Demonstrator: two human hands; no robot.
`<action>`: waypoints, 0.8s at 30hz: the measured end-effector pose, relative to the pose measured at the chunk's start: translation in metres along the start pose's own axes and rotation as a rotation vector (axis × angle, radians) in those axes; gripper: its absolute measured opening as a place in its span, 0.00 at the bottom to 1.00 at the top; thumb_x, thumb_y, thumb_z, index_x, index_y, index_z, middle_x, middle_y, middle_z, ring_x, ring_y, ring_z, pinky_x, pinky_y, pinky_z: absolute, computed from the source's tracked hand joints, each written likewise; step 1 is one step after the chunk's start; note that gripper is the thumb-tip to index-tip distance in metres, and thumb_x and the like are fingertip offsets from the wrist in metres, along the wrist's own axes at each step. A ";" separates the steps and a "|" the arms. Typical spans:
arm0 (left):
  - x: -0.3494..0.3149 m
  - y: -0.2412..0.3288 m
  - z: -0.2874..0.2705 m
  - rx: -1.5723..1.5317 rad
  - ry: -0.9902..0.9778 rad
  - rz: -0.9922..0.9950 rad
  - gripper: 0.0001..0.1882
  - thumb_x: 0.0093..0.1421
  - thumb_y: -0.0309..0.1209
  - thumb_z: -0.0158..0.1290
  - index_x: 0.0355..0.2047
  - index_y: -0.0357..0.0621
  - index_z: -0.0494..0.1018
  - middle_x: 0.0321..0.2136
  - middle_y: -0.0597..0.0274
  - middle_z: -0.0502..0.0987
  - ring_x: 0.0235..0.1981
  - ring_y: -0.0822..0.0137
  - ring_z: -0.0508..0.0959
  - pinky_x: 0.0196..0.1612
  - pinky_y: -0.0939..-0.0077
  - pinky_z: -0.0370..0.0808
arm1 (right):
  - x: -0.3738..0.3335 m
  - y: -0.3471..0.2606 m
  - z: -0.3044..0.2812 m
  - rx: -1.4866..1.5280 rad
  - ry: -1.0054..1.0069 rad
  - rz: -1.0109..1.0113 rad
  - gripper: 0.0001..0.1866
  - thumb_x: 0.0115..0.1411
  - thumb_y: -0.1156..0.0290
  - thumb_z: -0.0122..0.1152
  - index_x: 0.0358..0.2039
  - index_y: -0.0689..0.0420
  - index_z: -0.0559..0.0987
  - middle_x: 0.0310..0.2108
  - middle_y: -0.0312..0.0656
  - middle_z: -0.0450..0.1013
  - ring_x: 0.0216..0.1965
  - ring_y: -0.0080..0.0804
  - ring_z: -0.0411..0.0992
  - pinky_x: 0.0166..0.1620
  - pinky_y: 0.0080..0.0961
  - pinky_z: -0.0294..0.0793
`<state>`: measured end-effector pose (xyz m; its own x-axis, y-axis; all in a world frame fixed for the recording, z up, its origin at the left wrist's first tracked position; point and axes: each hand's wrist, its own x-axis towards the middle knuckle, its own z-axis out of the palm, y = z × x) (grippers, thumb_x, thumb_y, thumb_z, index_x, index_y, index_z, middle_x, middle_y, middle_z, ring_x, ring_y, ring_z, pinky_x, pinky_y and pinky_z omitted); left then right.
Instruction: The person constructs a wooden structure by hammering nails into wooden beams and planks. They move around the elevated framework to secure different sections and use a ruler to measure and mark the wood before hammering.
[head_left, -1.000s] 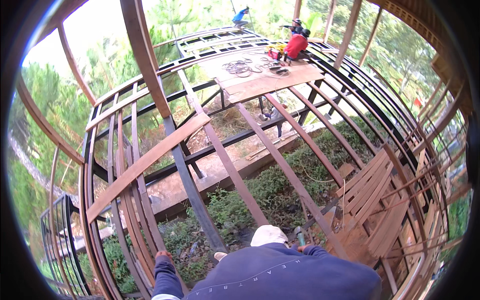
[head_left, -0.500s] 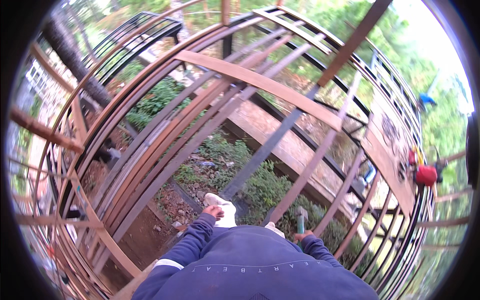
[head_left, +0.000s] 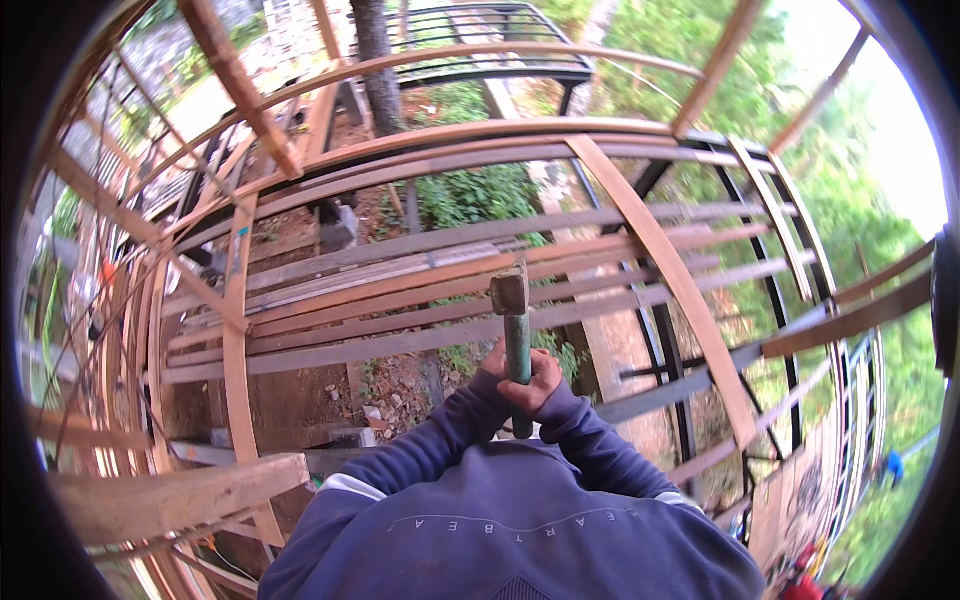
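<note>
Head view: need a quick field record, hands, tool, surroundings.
left hand: wrapped on the hammer handle
right hand: wrapped on the same handle, touching the left hand
hammer: green handle, upright, head at top
setting: wooden slats and dark metal beams, ground with plants visible through the gaps
near left: thick timber plank

Around the hammer (head_left: 514, 330), close-set horizontal wooden battens (head_left: 400, 310) bar the way ahead, a diagonal plank (head_left: 670, 280) crosses to its right, and narrow gaps between them seem passable.
</note>
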<state>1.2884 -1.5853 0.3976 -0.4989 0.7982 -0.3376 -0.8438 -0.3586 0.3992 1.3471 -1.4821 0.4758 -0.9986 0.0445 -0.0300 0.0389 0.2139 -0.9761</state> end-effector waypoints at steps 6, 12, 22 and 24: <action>0.027 0.102 -0.023 -0.013 0.125 0.273 0.19 0.60 0.44 0.44 0.40 0.40 0.68 0.34 0.52 0.75 0.38 0.58 0.75 0.39 0.67 0.74 | 0.132 -0.024 0.028 -0.079 -0.176 -0.372 0.20 0.35 0.67 0.61 0.32 0.62 0.75 0.35 0.48 0.69 0.36 0.44 0.69 0.40 0.31 0.69; 0.076 0.198 -0.056 -0.067 0.268 0.439 0.19 0.60 0.44 0.44 0.39 0.40 0.68 0.33 0.53 0.75 0.36 0.58 0.75 0.37 0.68 0.74 | 0.276 -0.034 0.032 -0.155 -0.493 -0.452 0.21 0.35 0.65 0.60 0.31 0.62 0.76 0.34 0.49 0.68 0.38 0.45 0.68 0.44 0.32 0.66; 0.108 0.329 -0.091 -0.142 0.423 0.615 0.17 0.60 0.42 0.43 0.38 0.40 0.69 0.31 0.54 0.75 0.33 0.58 0.75 0.35 0.69 0.73 | 0.441 -0.070 0.063 -0.141 -0.724 -0.687 0.22 0.33 0.65 0.60 0.33 0.60 0.76 0.45 0.48 0.67 0.47 0.44 0.63 0.52 0.41 0.59; 0.108 0.346 -0.105 -0.135 0.431 0.603 0.17 0.60 0.42 0.43 0.38 0.40 0.69 0.31 0.54 0.75 0.33 0.59 0.75 0.34 0.69 0.73 | 0.462 -0.071 0.077 -0.160 -0.753 -0.701 0.24 0.34 0.64 0.60 0.35 0.59 0.76 0.48 0.48 0.66 0.51 0.46 0.61 0.56 0.47 0.53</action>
<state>0.9218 -1.6740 0.4102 -0.8919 0.1945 -0.4083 -0.4028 -0.7521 0.5216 0.8806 -1.5517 0.5152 -0.5621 -0.7481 0.3527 -0.6091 0.0860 -0.7884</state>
